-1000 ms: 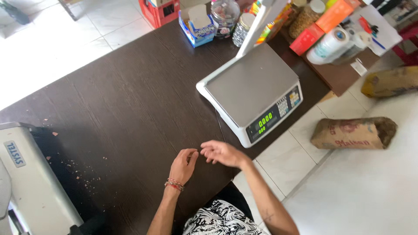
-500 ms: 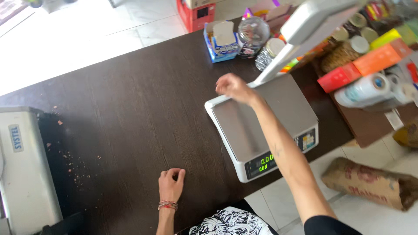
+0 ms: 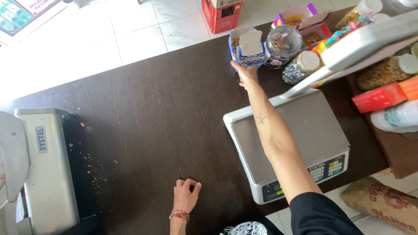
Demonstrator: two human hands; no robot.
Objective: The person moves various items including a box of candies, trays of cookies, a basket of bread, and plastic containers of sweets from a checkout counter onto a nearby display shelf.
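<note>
Right hand (image 3: 246,75) has gone from the near edge, over the scale (image 3: 289,143), to the blue box (image 3: 247,48) at the counter's (image 3: 152,117) far edge. Its fingers touch the box; grip unclear. Left hand (image 3: 186,198) stays loosely curled, empty, at the near edge.

The middle of the dark bench (image 3: 152,122) lies bare, giving wide room between the steel machine (image 3: 43,169) at the left edge and the scale (image 3: 300,148) on the right. Behind the scale, the blue box (image 3: 246,48), a round glass jar (image 3: 283,41) and more jars crowd the far corner tightly. The scale's raised display arm (image 3: 348,56) overhangs that corner, blocking any approach from above.
</note>
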